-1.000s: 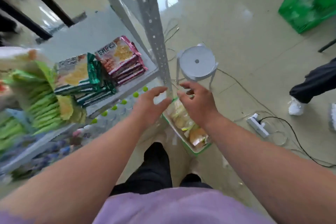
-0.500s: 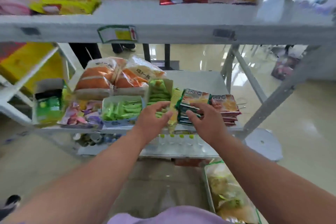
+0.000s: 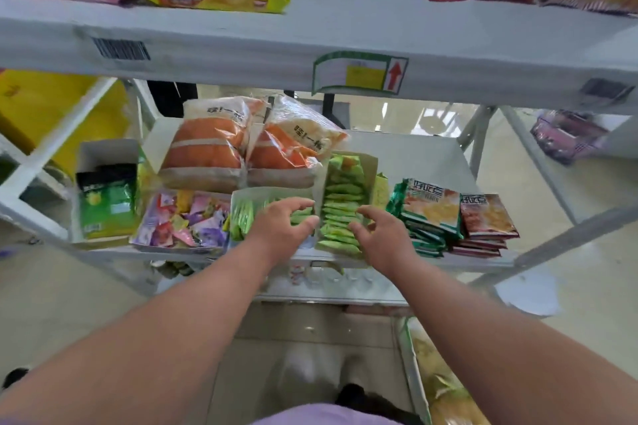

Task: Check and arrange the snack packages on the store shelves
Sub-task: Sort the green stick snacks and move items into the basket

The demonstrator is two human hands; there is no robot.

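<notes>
head view: left hand [image 3: 283, 229] and right hand [image 3: 383, 238] sit apart, fingers curled over the green sachets [image 3: 340, 214] in two open cartons [image 3: 371, 162] on the middle shelf [image 3: 414, 152]; real grip cannot be told. best to square the rows gently, holding each carton steady. fingertips hidden, sachet print blurred, floor basket [image 3: 412, 373] cut off.

At the bottom centre of my view I see the lilac purple top [image 3: 324, 416] I'm wearing, with a dark trouser leg [image 3: 373, 402] just showing beyond its hem. Both forearms are bare from the frame's lower corners up to the left hand [image 3: 279, 235] and right hand [image 3: 383, 241]. No sleeves, rings or watch show on them.
</notes>
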